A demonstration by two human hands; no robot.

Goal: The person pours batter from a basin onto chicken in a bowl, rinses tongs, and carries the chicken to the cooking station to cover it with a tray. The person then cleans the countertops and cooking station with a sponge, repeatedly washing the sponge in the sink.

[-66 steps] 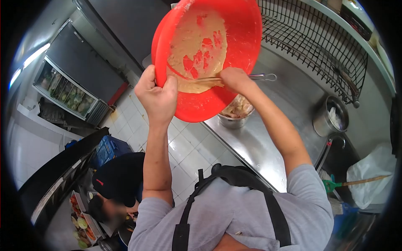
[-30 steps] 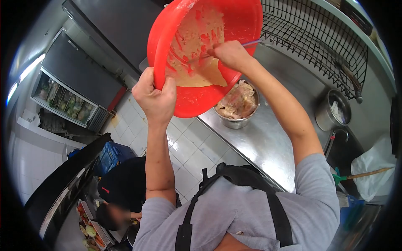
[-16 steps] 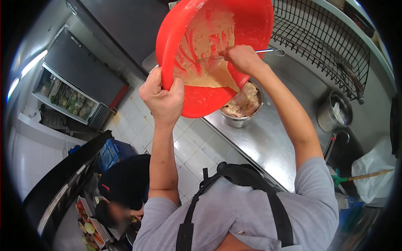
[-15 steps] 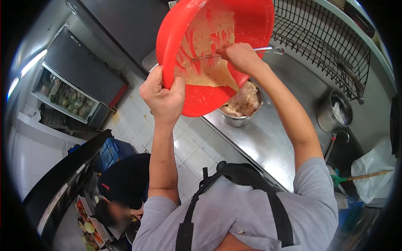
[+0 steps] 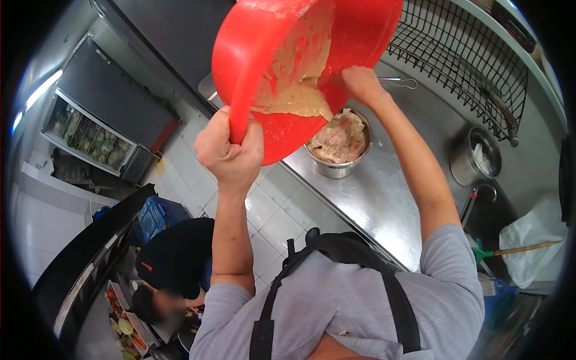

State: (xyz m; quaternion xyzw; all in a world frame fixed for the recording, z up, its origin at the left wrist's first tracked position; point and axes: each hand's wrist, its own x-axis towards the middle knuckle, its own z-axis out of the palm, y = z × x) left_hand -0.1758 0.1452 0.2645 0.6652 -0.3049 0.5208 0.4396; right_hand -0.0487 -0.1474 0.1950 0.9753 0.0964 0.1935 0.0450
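Observation:
My left hand [image 5: 231,150] is closed around the rim of a large red plastic bowl [image 5: 237,54], which is tilted high over the counter. Thick beige batter [image 5: 297,99] coats its inside and gathers toward the lower lip. Inside the bowl's opening, my right hand [image 5: 360,85] grips a metal utensil [image 5: 401,80] with a looped end; its working end is blurred, so its kind is unclear. Below the lip, a steel bowl [image 5: 337,171] on the counter holds pale, batter-covered raw meat [image 5: 339,139].
The steel counter [image 5: 390,198] carries a metal pot [image 5: 462,165] near the tap. A black wire rack [image 5: 456,54] hangs above it. At lower left, a co-worker [image 5: 177,255] bends beside trays of vegetables [image 5: 126,327]. A glass-front fridge [image 5: 90,132] stands far left.
The red bowl has shifted slightly left and down in view, with my left hand. My right hand has moved right with the utensil. More of the steel bowl shows.

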